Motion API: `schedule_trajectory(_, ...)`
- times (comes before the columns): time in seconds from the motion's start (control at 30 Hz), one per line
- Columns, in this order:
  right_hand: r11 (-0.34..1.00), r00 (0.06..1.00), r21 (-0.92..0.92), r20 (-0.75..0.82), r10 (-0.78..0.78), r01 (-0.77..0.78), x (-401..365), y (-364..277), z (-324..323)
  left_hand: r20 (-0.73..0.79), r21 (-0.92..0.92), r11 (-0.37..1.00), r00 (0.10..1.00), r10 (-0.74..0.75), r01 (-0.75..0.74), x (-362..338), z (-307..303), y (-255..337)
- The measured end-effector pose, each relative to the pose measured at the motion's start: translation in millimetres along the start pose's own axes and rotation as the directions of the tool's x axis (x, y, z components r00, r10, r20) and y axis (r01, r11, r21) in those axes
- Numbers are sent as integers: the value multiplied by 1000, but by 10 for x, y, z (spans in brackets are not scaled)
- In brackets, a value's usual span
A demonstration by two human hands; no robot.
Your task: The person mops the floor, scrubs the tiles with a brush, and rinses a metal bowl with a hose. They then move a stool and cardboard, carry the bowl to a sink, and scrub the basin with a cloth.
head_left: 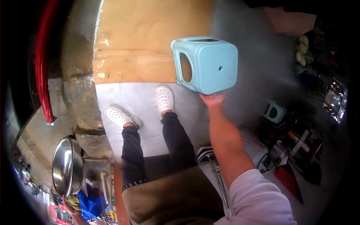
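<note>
A light blue plastic stool (219, 56) is tipped on its side, its ribbed seat with a small centre hole turned to the right. My right hand (213, 99) grips the near edge of that seat, fingers mostly hidden under it. At the lower left, a shiny metal basin (63, 165) is held up on edge. My left hand (72, 210) closes on its lower rim, partly cut off by the dark border. Against those fingers shows a crumpled olive-green cloth-like piece (74, 202).
My white clogs (165, 99) stand on pale tiles beside a brown cardboard sheet (150, 33). A worn concrete step (84, 101) drops along the left, beyond it a red bundle (43, 75). Another blue stool (275, 111) and clutter fill the right. A blue plastic bag (90, 202) lies lower left.
</note>
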State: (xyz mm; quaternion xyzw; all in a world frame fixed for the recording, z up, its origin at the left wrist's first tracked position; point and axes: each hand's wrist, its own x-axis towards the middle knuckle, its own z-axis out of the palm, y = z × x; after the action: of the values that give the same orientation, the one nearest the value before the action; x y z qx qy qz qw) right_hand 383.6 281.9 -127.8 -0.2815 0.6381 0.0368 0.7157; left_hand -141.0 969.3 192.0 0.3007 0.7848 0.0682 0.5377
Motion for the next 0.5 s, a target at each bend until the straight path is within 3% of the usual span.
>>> schedule_trajectory(0.03, 1000, 1000, -10, 14, 9, -9, 86, -14, 12, -51, -63, 996, 997, 58, -61, -309, 334, 30)
schedule_trajectory(0.1, 1000, 999, -18, 29, 24, -24, 151, -63, -21, -33, -29, 996, 996, 82, -83, -367, 180, 176)
schedule_trajectory(0.13, 999, 992, 31, 123, -11, 7, 120, -118, 63, 48, -79, 994, 995, 82, -78, -495, 202, 255)
schedule_trajectory(0.2, 996, 996, -56, 57, -70, 73, 0, -426, 238, -150, -31, 972, 963, 224, -231, -722, 282, 357)
schedule_trajectory(0.23, 989, 993, -97, 47, -110, 114, -86, -688, 366, -79, -137, 983, 990, 115, -125, -958, 524, 419)
schedule_trajectory(0.3, 979, 975, -95, 155, -162, 178, -322, -1261, 330, 128, -213, 976, 989, 68, -39, -1238, 517, 547)
schedule_trajectory(0.37, 931, 946, -210, 193, -259, 297, -558, -1835, 37, 147, -266, 963, 985, 89, -48, -1560, 437, 582)
schedule_trajectory(0.43, 944, 960, -238, 214, -180, 230, -901, -2361, -278, 128, -227, 965, 979, 161, -129, -1755, 394, 585)
schedule_trajectory(0.5, 883, 962, -382, 135, -237, 271, -1213, -2770, -547, 281, -358, 933, 950, 138, -30, -1917, 292, 556)
